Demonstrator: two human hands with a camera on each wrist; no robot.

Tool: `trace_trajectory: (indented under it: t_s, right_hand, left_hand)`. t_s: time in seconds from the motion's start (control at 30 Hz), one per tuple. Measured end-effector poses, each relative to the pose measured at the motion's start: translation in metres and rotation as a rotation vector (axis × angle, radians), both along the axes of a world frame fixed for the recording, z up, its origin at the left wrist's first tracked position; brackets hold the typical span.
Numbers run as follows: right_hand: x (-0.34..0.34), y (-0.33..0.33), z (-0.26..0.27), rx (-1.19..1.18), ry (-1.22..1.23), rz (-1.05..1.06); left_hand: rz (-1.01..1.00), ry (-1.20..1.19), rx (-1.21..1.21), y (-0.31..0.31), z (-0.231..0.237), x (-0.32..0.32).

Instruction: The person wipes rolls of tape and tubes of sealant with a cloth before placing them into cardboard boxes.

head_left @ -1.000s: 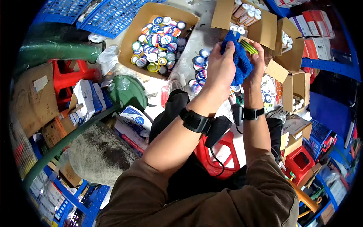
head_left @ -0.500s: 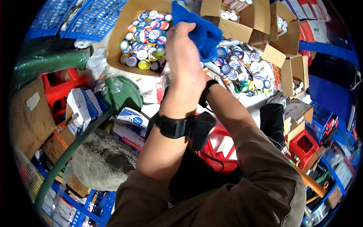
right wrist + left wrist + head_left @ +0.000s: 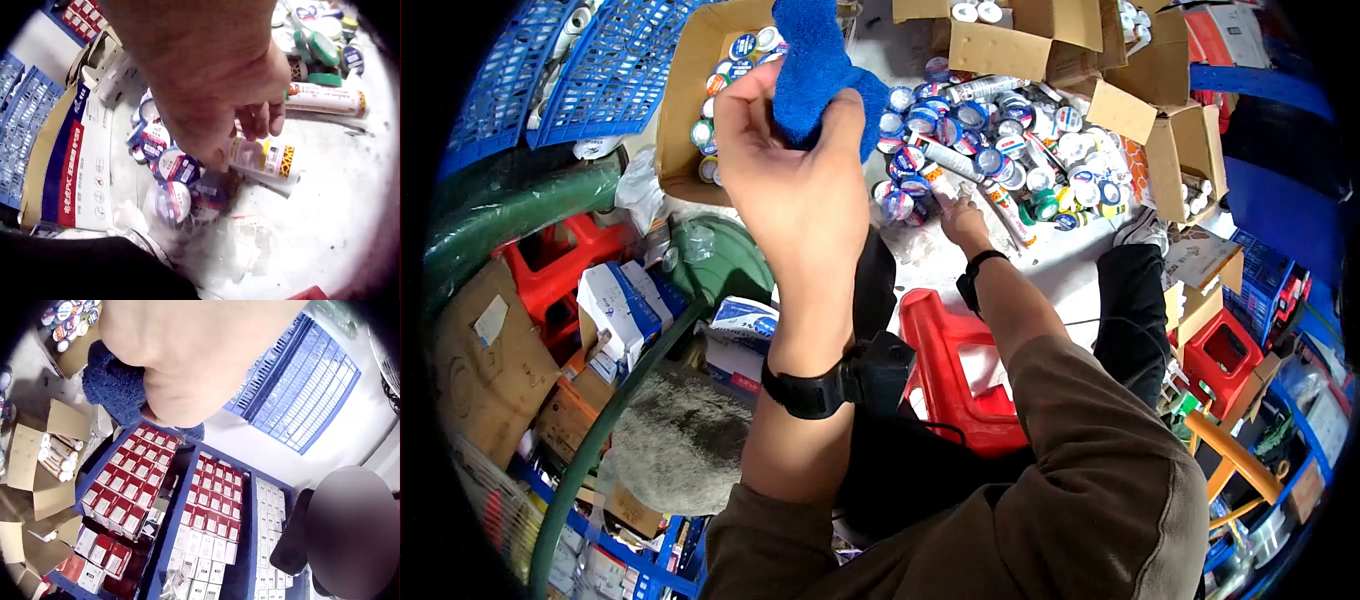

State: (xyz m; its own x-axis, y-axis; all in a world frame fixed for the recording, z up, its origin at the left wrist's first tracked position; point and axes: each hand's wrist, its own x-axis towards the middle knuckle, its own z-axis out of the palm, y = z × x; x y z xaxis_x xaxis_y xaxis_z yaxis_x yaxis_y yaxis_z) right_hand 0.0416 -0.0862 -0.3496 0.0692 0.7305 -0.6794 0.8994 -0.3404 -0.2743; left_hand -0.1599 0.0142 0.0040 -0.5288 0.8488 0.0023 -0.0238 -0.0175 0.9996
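In the head view my left hand [image 3: 800, 190], raised at the upper left, grips a blue cloth [image 3: 815, 75] between thumb and fingers. The left wrist view shows the dark blue cloth [image 3: 115, 384] bunched under that hand [image 3: 187, 356]. My right hand [image 3: 967, 225] is low at the near edge of a pile of round tape rolls [image 3: 990, 160] and tubes. Seen from the right wrist, its loosely bent fingers hang apart from the thumb over a white tube [image 3: 262, 156] with a patterned end; contact is unclear. Tape rolls [image 3: 175, 165] lie beside the thumb.
A carton [image 3: 675, 130] of rolls stands at upper left, beside blue baskets [image 3: 615, 70]. Open cartons [image 3: 1000, 50] stand behind the pile. A red stool [image 3: 940, 370] is between the legs, and a green round lid [image 3: 720, 255] lies to the left.
My left hand has moved left with the cloth, over the carton's side. My right hand has left the cloth and come down to the pile; the yellow-green striped item it held no longer shows there.
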Motion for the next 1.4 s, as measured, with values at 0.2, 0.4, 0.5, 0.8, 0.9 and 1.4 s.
trace_trajectory:
  t_s: [0.2,0.4,0.5,0.8,0.9,1.4]
  right_hand:
    - [-0.043,0.0,-0.024,0.235,0.066,0.066]
    - [-0.062,0.03,-0.031,0.156,-0.024,0.139]
    - [-0.062,0.041,-0.013,0.006,-0.035,-0.011]
    - [-0.032,0.081,0.124,0.557,1.1,-0.866]
    - [-0.034,0.086,0.239,0.906,1.175,-0.75]
    - [0.002,0.043,0.35,1.117,1.183,-0.519]
  left_hand:
    - [-0.053,0.086,-0.009,-0.005,-0.009,0.008]
    - [-0.09,0.049,-0.053,-0.005,-0.005,0.014]
    - [-0.115,0.007,-0.002,-0.003,-0.01,0.017]
    - [-0.235,0.455,0.042,-0.002,-0.025,0.023]
    - [-0.428,0.631,0.038,-0.011,-0.02,0.054]
    - [-0.321,-0.69,0.115,0.005,0.017,0.118]
